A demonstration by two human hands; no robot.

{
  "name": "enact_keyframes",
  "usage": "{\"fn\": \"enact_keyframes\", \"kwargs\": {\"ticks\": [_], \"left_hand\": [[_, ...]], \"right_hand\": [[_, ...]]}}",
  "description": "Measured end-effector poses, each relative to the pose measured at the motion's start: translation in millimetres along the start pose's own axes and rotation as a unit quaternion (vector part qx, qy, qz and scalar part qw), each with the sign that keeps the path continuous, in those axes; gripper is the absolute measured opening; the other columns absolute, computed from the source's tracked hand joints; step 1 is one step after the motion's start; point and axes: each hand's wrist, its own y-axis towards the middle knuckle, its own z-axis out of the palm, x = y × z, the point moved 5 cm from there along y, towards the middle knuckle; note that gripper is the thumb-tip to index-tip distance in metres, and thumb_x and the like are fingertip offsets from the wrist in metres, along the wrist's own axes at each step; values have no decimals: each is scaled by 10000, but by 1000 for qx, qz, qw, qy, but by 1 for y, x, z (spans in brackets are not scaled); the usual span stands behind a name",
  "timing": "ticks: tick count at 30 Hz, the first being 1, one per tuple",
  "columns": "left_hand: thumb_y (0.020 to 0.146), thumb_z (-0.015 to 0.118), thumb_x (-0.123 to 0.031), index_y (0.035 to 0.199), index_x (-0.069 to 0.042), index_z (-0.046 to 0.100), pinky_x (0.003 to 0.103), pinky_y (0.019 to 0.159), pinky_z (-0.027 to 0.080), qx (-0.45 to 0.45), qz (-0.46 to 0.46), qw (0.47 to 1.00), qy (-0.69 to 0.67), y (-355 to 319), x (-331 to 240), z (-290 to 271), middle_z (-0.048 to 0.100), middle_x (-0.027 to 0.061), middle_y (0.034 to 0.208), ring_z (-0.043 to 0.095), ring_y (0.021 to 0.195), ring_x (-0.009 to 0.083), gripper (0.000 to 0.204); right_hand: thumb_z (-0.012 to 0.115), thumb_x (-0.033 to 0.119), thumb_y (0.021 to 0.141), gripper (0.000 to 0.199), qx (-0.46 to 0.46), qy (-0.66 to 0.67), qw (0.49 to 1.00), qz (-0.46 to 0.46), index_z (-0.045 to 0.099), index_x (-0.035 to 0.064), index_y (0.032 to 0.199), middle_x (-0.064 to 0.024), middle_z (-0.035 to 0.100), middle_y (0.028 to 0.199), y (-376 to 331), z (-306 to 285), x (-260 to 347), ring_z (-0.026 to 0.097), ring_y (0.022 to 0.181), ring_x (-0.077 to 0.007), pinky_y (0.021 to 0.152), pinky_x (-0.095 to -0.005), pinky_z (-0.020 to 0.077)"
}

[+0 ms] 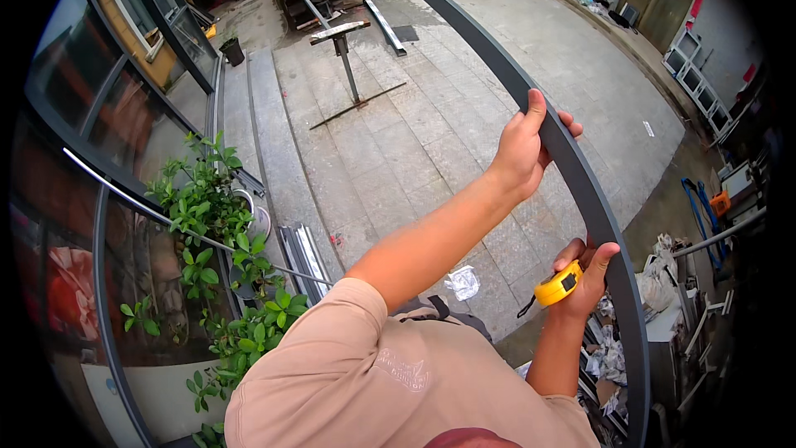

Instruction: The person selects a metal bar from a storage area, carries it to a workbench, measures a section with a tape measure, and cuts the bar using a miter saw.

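Grey bar: in the left hand, running past the right | left hand grasps it; right hand clasps yellow tape measure, thumb at bar's edge | handling seems midway: bar taken up, not set down, no tape showing | left of hands, pale pot seemingly holds leafy plant
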Motion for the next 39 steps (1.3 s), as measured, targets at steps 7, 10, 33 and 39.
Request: {"fn": "enact_keyframes", "kwargs": {"ticks": [7, 10, 33, 39], "left_hand": [[1145, 572, -493, 1229, -43, 515, 476, 852, 672, -162, 75, 983, -44, 202, -164, -131, 611, 96, 1070, 726, 931, 300, 461], [1149, 581, -458, 1400, -50, 479, 503, 795, 681, -241, 53, 967, 61, 265, -247, -203, 627, 103, 1063, 744, 894, 314, 490], [1162, 485, -579, 1570, -96, 528, 456, 1253, 406, 170, -247, 950, 92, 252, -343, -367, 588, 97, 1527, 546, 1439, 239, 633], [1163, 462, -594, 1441, -77, 617, 421, 1159, 472, 120, -254, 958, 61, 337, -388, -409, 671, 91, 1384, 618, 1308, 217, 607]], "right_hand": [[597, 819, 948, 1181, -20, -57, 997, -46, 262, -31, 1698, -138, 745, 1171, -8, -20, 3, 584, 540, -95, 500, -220, 480], [560, 755, 1029, 1058, -63, -6, 998, -32, 261, 7, 1714, -215, 716, 1350, -23, 5, -4, 602, 518, -133, 460, -245, 514], [428, 515, 1172, 645, -51, 38, 991, 116, 476, 47, 1613, -217, 714, 1388, 280, 446, -353, 549, 505, -91, 450, -221, 443], [468, 510, 1157, 655, -15, 36, 994, 98, 456, 41, 1613, -153, 683, 1324, 352, 504, -445, 551, 549, -91, 481, -219, 443]]}}
